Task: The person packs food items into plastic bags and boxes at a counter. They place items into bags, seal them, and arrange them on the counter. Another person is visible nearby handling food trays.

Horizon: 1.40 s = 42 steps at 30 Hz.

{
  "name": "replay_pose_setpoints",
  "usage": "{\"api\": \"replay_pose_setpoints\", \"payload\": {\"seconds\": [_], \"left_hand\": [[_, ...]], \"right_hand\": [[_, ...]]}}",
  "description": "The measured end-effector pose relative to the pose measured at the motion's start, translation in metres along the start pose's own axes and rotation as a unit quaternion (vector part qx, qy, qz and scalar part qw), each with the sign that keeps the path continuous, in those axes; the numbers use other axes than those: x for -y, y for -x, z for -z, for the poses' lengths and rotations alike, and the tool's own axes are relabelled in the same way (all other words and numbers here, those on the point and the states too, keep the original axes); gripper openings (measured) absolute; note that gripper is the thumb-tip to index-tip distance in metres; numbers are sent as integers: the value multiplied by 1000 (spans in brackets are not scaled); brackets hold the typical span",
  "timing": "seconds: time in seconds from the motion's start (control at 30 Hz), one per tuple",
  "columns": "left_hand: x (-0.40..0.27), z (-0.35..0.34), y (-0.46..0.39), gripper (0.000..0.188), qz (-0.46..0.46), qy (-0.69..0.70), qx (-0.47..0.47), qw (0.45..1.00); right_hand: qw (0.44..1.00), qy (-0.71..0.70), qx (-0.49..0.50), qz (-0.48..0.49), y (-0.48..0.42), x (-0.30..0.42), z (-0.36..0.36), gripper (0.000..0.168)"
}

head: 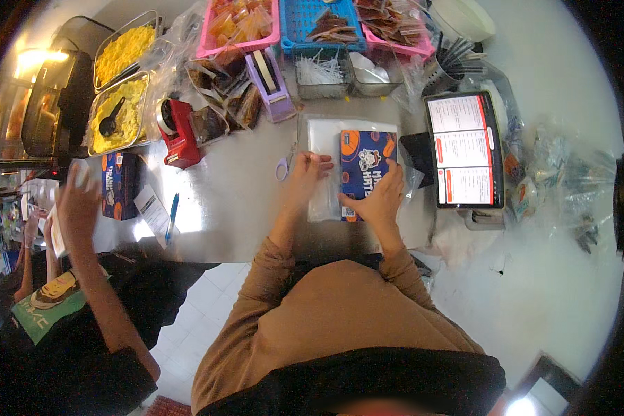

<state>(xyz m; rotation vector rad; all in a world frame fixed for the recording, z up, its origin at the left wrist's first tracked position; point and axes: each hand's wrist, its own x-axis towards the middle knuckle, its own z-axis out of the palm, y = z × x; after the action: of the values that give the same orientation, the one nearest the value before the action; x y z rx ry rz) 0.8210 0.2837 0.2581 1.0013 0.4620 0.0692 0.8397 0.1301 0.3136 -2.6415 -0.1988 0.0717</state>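
A blue-and-orange printed cardboard box (366, 156) lies over a stack of clear plastic bags (323, 200) on the metal table (229, 208) before me. My right hand (382, 200) grips the box, with the thumb at its lower left edge and the fingers on its right side. My left hand (310, 174) is over the left part of the bags, fingers apart and a little blurred, holding nothing that I can see. Scissors with pale purple handles (282, 169) lie just left of that hand.
At left, a co-worker's arm (86, 244) reaches beside another printed box (118, 185). A paper slip (156, 216), a blue pen (172, 218), and red (181, 140) and purple (273, 88) tape dispensers lie nearby. A tablet (465, 151) stands right; baskets of packets (286, 44) line the back.
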Motion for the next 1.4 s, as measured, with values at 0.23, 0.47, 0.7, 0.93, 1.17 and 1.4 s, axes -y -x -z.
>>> {"api": "replay_pose_setpoints", "payload": {"seconds": [0.23, 0.47, 0.7, 0.93, 1.17, 1.4], "left_hand": [[18, -36, 32, 36, -69, 30, 76, 994], [-28, -59, 75, 21, -15, 108, 89, 990], [-77, -39, 81, 40, -101, -150, 264, 947], [-105, -68, 91, 79, -93, -202, 182, 958], [8, -19, 68, 57, 52, 24, 94, 994], [1, 30, 71, 32, -17, 183, 17, 983]], "right_hand": [[914, -365, 173, -48, -36, -89, -5, 89], [728, -645, 141, -184, -1, -92, 29, 63], [682, -687, 224, -113, -2, -102, 47, 66], [631, -712, 289, -110, -4, -81, 41, 70], [488, -769, 379, -167, 16, -51, 13, 57], [766, -554, 323, 54, -28, -4, 3, 78]]}}
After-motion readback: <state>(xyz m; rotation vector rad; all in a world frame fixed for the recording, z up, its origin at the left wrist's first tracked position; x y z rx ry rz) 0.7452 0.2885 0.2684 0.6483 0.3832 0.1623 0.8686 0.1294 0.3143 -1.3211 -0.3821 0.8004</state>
